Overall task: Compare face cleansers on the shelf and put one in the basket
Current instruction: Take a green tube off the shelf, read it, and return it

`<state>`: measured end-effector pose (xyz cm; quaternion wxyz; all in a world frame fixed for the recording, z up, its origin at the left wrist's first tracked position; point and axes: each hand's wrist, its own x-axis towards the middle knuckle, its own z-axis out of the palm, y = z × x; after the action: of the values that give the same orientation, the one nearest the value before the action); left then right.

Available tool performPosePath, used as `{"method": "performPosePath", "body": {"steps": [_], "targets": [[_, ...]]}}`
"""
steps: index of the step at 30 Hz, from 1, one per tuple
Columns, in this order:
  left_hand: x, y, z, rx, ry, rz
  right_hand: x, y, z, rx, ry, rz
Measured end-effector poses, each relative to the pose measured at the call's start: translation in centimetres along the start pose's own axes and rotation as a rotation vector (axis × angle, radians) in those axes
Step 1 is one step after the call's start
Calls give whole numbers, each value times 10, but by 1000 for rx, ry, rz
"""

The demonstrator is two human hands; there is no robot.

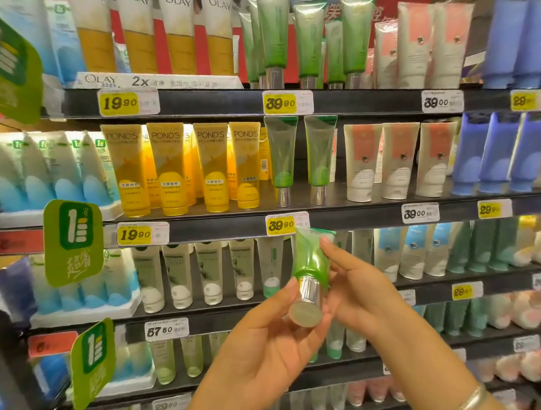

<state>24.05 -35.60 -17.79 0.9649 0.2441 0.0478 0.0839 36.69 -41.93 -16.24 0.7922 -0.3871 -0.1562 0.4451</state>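
Note:
A green cleanser tube [309,258] with a silver cap [308,304] is held up in front of the shelves, cap end toward me. My left hand [268,343] holds the cap from the left, thumb along its side. My right hand [358,297] grips the tube's body from the right, one finger up along the green part. Two matching green tubes [282,161] stand on the shelf above, over a 39.90 price tag [280,225]. No basket is in view.
Shelves [355,212] hold rows of tubes: yellow Pond's tubes [170,168], white and coral tubes [399,160], blue tubes [494,154], Olay tubes [177,33] at the top. Green promo signs [72,242] stick out at the left.

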Motion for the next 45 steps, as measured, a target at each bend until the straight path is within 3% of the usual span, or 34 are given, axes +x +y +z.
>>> {"method": "performPosePath", "body": {"steps": [9,14,20,25,28,32,36,45], "targets": [[14,5,-4,260,35,30,-7,-20,1,-83,55,-113],[33,19,4,388,19,122,0,-44,5,-204,-69,-284],[65,30,29,567,6,319,15,-80,7,-359,-248,-435],[94,41,61,787,5,451,32,-122,5,-478,-292,-611],[109,51,87,999,-5,527,43,-150,6,-524,-296,-691],[131,66,123,1362,152,774,57,-187,15,-495,-338,-775],[155,73,153,1390,251,1019,71,-215,26,-535,-365,-863],[184,96,190,1517,318,1189,96,-259,44,-541,-441,-942]]}}
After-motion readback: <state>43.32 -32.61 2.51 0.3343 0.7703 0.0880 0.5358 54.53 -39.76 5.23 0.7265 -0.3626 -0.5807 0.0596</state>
